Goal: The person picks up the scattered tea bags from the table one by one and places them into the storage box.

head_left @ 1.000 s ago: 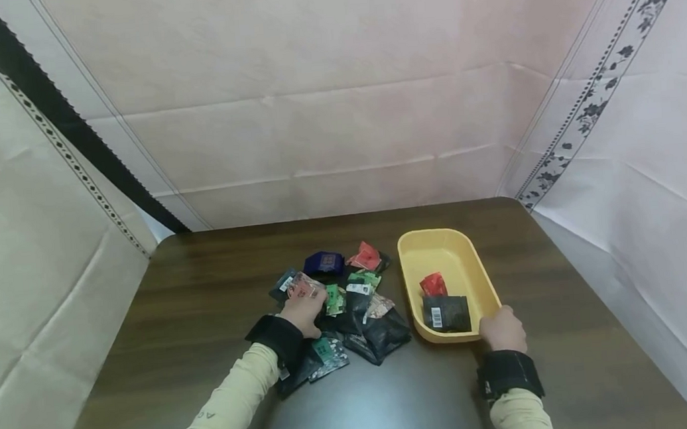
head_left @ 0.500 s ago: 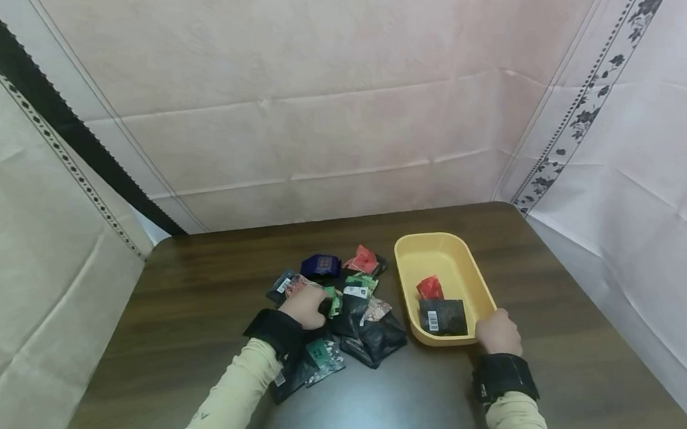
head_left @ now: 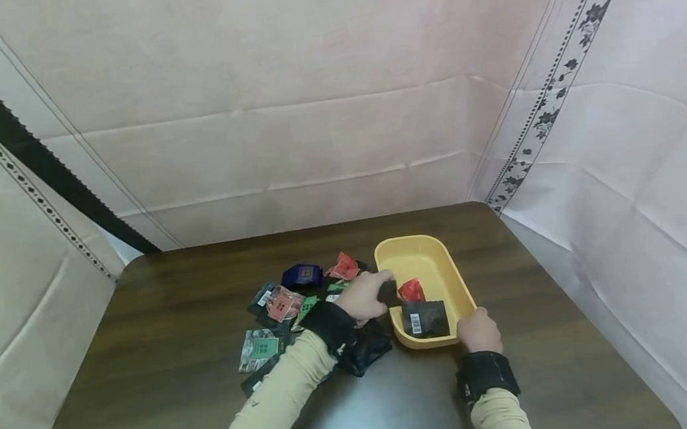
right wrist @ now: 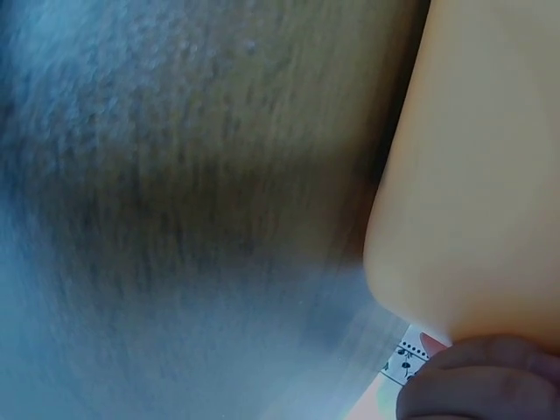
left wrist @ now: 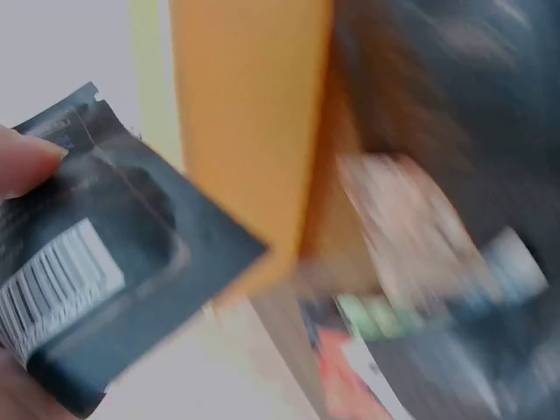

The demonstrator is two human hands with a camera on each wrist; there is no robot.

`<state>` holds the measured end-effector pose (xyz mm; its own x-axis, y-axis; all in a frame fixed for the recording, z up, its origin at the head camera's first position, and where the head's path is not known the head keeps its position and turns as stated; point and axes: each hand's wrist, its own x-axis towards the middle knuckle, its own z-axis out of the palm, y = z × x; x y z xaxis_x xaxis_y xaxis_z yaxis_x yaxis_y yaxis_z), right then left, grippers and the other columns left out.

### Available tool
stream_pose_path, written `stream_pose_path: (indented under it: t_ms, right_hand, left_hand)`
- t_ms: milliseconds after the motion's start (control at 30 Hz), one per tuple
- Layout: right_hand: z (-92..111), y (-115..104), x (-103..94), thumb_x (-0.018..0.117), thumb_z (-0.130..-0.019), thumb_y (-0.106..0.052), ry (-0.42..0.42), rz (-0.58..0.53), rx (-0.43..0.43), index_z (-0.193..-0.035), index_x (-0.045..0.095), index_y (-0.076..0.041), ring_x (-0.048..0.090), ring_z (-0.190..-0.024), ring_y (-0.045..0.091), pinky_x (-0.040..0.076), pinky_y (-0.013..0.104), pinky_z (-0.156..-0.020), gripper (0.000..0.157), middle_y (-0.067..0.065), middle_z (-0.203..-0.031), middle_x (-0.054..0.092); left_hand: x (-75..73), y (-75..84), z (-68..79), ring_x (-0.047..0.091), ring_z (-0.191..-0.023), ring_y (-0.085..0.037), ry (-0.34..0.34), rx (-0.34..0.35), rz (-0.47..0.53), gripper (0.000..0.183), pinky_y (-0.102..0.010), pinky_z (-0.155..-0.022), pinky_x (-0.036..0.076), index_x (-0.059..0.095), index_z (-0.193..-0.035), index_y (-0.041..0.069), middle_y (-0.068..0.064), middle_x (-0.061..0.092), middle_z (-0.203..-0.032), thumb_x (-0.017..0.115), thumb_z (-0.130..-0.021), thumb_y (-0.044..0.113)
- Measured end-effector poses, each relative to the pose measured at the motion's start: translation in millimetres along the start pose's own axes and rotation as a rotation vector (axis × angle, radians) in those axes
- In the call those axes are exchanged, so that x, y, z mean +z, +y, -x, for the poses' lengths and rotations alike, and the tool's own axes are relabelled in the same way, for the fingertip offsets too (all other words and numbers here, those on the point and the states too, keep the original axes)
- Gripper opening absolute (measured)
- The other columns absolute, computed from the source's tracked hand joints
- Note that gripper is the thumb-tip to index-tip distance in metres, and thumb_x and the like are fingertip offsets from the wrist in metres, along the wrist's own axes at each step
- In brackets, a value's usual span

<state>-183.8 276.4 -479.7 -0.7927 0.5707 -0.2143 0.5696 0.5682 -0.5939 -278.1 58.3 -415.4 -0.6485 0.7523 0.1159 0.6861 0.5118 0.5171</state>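
— As the left hand (head_left: 364, 296) heads the list, what is in it?

— 1 black sachet (left wrist: 131, 241), pinched near its end, a fingertip pressed to the barcode face; such a hold probably leaves most of the sachet free.

— Its location?

— At the left wall of the yellow tray (head_left: 418, 259); whether it touches the rim, I cannot tell.

— Right hand (head_left: 479, 331)?

— Clamped on the tray's near right corner, fingers curled at the rim, presumably to steady it on the table (head_left: 123, 403).

— Tray contents?

— 2 items, towards the near end: 1 red packet (head_left: 411, 291), just behind 1 barcoded dark packet (head_left: 425, 320).

— Left of the tray?

— 1 loose heap, partly hidden by the left sleeve (head_left: 272, 399). Listed: 1 dark blue packet (head_left: 302, 275), 1 pink-labelled packet (head_left: 284, 304), 1 green-labelled packet (head_left: 260, 348). Its nearness to the tray likely suits a short reach. Full count: not possible.
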Motion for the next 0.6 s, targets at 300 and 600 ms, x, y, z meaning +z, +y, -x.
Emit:
stream_pose_path:
  t_ms: [300,600]
  right_hand:
    - [0,1,-1.0,0.037,-0.083,-0.014,-0.013,0.027,-0.016,-0.113,0.037,0.013,0.05,-0.093,0.051,0.042,0.057,-0.075,0.04,0.038,-0.104,0.049]
    - [1,0,-3.2,0.037,-0.083,-0.014,-0.027,0.021,-0.026,-0.112,0.037,0.014,0.05,-0.092,0.052,0.042,0.058,-0.074,0.041,0.039,-0.104,0.049]
  left_hand:
    - [39.7,45.9,-38.3,0.058,-0.089,-0.013,0.001,0.088,-0.068,0.054,-0.02,-0.077,0.043,0.051,-0.117,0.009,-0.004,0.063,-0.102,0.071,-0.067,0.004]
    - [64.2,57.3,-45.2,0.034,-0.127,-0.013,-0.014,0.093,-0.395,0.085,-0.046,-0.102,0.027,0.032,-0.141,0.019,0.0,0.042,-0.136,0.074,-0.072,0.042]
